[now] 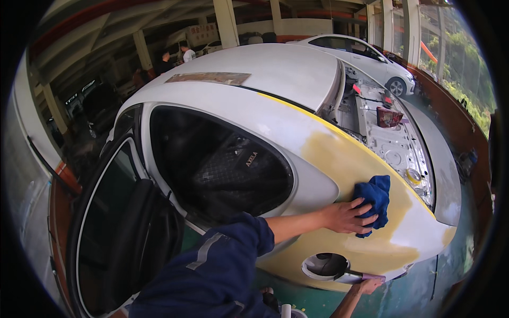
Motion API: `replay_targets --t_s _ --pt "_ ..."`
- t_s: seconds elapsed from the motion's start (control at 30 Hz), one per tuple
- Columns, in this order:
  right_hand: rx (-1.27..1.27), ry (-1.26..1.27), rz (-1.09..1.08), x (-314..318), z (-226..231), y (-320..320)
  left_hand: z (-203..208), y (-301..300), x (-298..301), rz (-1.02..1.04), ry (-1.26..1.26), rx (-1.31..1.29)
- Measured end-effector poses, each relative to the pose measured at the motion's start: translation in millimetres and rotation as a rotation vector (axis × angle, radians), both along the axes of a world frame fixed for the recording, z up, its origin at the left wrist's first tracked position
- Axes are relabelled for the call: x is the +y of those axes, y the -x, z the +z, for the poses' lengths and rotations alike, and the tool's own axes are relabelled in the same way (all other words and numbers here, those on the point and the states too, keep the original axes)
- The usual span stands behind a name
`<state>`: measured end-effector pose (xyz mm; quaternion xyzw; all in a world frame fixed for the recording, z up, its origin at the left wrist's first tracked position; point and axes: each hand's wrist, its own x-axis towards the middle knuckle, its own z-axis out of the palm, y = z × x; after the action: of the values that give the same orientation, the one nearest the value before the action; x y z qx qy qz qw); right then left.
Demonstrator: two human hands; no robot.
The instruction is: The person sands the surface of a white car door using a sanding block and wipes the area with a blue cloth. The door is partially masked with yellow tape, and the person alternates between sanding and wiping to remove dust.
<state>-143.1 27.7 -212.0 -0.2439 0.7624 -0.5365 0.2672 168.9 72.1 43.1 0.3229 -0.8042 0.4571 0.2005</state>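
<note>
Yellow-patched panel [371, 246], crumpled deep-blue cloth [378, 192]

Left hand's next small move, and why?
Probably slide the left hand and cloth lightly down the yellow patch: the cloth appears pressed against it, yellow continues below, and the right hand is lower, near the round opening, clear of the cloth.

Underside of blue cloth [377, 200] hidden
</note>
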Motion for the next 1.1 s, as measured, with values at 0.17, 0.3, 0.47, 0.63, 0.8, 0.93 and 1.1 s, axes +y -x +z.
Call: replay_targets --t_s 0.17,0.3,0.47,0.63,0.8,0.93,1.1 --pt "0.061 0.087 0.123 52.5 -12.3 -50.4 -5.7 -8.2 7.8 0.003 -0.014 0.007" --pt "-0.17 0.132 0.022 2.3 -20.3 5.7 0.1 -1.6 -0.6 -0.023 0.035 0.008" --pt "-0.01 0.083 -0.039 20.4 -19.0 -26.0 -2.7 -2.8 -0.8 -0.018 0.033 0.021" --pt "-0.002 -0.015 0.019 11.8 -6.9 -14.6 -4.5 -6.1 4.5 0.004 0.007 -0.004" --pt "0.224 -0.051 -0.077 -1.9 -18.7 0.8 0.7 2.5 -4.5 -0.009 0.022 0.004" --pt "0.147 0.091 0.061 40.9 -12.7 -44.9 -8.2 -8.5 7.1 0.023 0.006 -0.012" --pt "-0.178 -0.014 -0.105 -28.6 -17.4 36.9 2.5 2.6 -0.6 -0.011 0.03 0.011"
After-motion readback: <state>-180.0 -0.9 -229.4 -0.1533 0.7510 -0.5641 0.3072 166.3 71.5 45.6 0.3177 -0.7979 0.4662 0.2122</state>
